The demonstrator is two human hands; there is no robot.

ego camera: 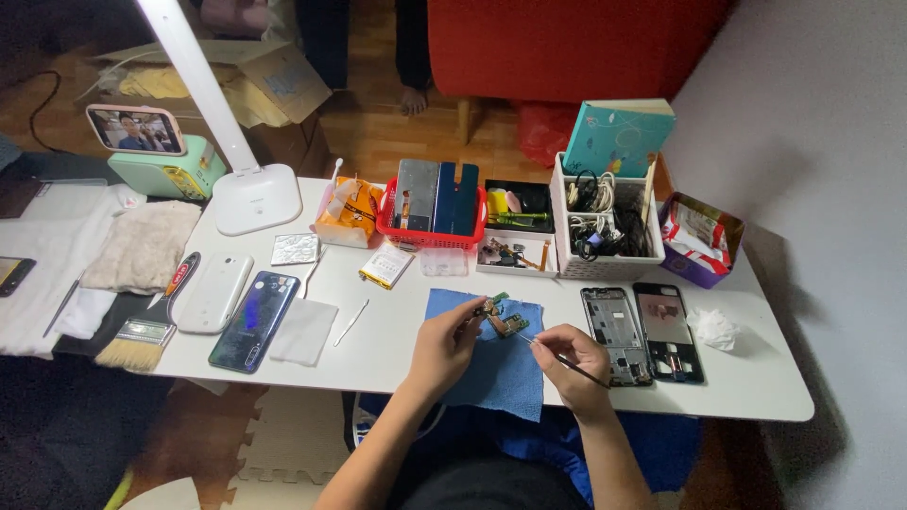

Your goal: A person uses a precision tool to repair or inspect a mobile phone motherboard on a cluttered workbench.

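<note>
Phone stripped to its frames, small board under the tool on the blue cloth

The white desk (397,364) carries the whole job: two opened phone frames (642,332) lie side by side at the right edge, gutted and set apart, so the teardown looks done; two whole phones (236,307) sit untouched at the left beside a brush (151,326). On the blue cloth (501,373) at centre, the left hand (442,345) pinches the small circuit board (503,316), fingers clenched on its near end and holding it down against the cloth. The right hand (567,364) grips a thin dark tool (567,359) pen-style, fingers closed round it, tip just at the board. By my reading the board work is mid-way, with nothing refitted into the frames yet.
</note>
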